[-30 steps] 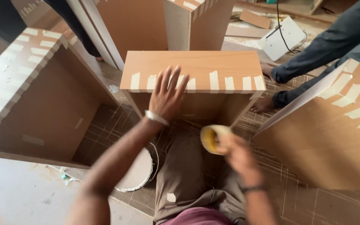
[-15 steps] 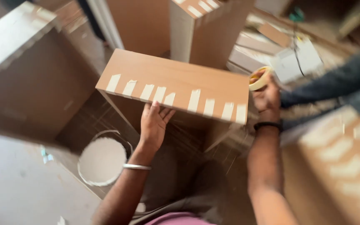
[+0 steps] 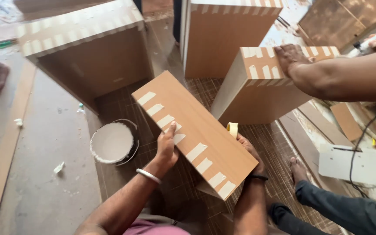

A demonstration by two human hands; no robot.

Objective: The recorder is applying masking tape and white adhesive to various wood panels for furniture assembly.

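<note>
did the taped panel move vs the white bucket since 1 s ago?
Yes. The panel has swung round: its taped edge ran level above the bucket, and now slants down to the right beside it, held by the left hand and right hand.

Left of the taped board point(image 3: 194, 130), the white bucket point(image 3: 112, 142) blocks the way low down, but bare floor point(image 3: 44, 130) opens beyond it. On the right, a co-worker's arm point(image 3: 349, 78) and a taped box point(image 3: 262, 87) stand close, probably leaving a narrow gap.
</note>
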